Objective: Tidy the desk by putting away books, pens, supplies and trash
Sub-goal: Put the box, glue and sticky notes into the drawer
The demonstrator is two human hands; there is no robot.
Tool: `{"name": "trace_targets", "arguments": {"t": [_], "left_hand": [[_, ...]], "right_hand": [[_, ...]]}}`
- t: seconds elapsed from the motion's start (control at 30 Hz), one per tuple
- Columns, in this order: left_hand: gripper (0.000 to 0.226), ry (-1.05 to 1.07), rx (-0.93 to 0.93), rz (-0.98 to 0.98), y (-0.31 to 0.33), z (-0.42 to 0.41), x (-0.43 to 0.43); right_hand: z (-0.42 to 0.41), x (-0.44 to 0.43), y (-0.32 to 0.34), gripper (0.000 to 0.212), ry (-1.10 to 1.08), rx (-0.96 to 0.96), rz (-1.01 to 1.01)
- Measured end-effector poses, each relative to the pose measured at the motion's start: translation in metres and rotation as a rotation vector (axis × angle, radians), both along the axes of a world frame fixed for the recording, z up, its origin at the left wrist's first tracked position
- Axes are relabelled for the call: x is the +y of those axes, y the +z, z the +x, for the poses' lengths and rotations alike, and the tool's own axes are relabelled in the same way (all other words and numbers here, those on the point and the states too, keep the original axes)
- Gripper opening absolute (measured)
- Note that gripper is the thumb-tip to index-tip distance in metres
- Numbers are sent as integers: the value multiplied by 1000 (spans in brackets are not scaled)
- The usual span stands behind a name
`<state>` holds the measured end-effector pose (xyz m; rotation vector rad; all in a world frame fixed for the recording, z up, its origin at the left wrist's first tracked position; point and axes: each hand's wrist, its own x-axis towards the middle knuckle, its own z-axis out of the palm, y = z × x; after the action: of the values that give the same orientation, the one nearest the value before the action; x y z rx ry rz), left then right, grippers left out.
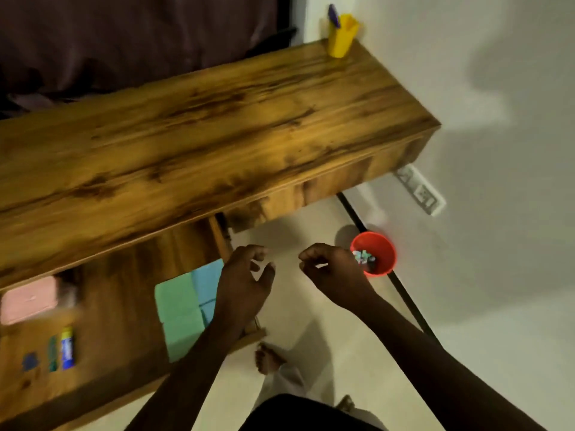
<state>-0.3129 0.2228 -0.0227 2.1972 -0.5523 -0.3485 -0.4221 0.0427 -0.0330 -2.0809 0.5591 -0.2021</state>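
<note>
The left hand (245, 275) and right hand (329, 269) hang loosely curled, empty, between the open drawer (124, 293) on the left and the red bin (381, 244) on the floor right, scraps (362, 258) inside. Trash seems done; next likely means pushing the drawer shut.

Cup (340, 38) on desk's (217, 126) far corner; bin (386, 248) on floor (311, 225) by wall (497, 88).

Dim warm light, soft shadows on the wall (497, 88), overall motion blur, wide-angle bowing.
</note>
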Motion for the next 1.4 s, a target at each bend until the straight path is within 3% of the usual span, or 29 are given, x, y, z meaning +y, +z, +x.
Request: {"name": "trace_targets", "arguments": {"t": [0.2,0.53,1.0,1.23,1.4], "left_hand": [[28,-237,-43,-12,2,-96,-69],[32,-546,103,92,-33,-242,-129],[37,-807,194,291,-149,-286,-218],[43,-854,164,385,-252,-304,-249],[50,-825,157,481,-354,-322,-258]], "right_hand": [[-141,-24,-3,10,-260,75,108],[-323,-33,-41,18,-528,265,239],[-385,-109,-137,40,-685,474,199],[-407,-152,-251,48,-650,566,195],[-423,-182,-356,60,-503,676,126]]}}
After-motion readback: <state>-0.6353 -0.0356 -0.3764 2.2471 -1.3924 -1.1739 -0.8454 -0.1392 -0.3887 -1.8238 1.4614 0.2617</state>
